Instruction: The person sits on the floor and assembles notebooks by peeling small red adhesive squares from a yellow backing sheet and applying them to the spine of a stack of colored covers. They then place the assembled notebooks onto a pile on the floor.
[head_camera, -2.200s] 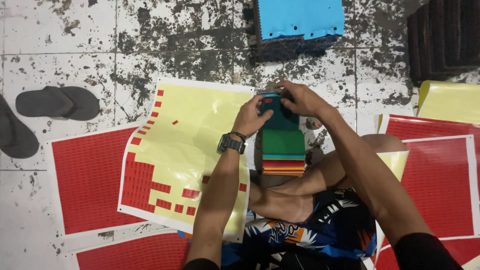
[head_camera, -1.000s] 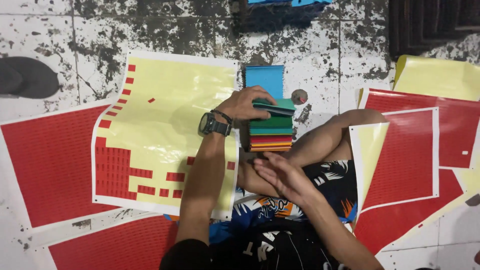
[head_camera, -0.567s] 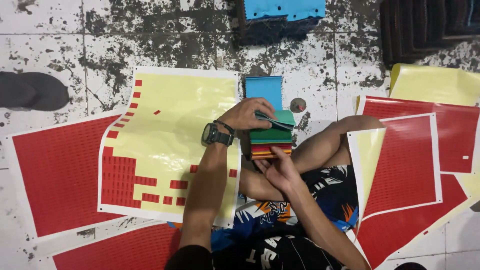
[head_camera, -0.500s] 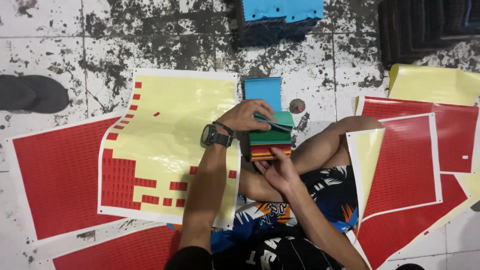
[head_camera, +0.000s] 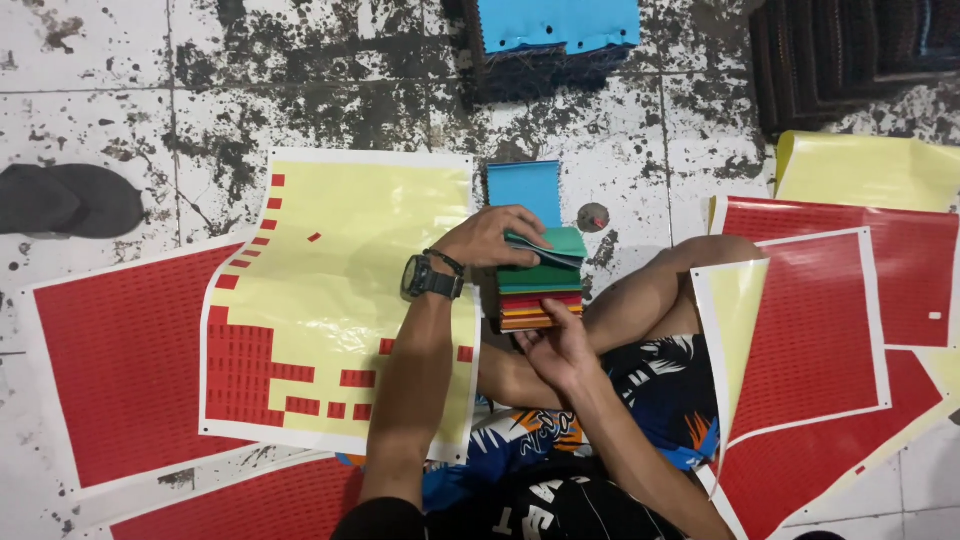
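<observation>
I sit cross-legged on the floor with a thick stack of coloured swatch cards (head_camera: 542, 292) in front of my legs. My left hand (head_camera: 490, 237), a black watch on its wrist, grips the stack's top left corner and lifts the upper green cards. My right hand (head_camera: 552, 345) rests against the near edge of the stack with its fingers curled; whether it holds anything is unclear. One blue card (head_camera: 524, 190) lies flat just beyond the stack.
A yellow backing sheet (head_camera: 340, 270) with some red stickers lies left of my arm, red sticker sheets (head_camera: 110, 360) around it and more (head_camera: 820, 320) on the right. A blue-topped pile (head_camera: 555, 40) and a dark stack (head_camera: 860, 50) stand ahead. A sandal (head_camera: 65, 198) lies far left.
My right hand left the top of the stack and came back to its near edge by my lap. The left hand stayed on the stack and now lifts the top cards.
</observation>
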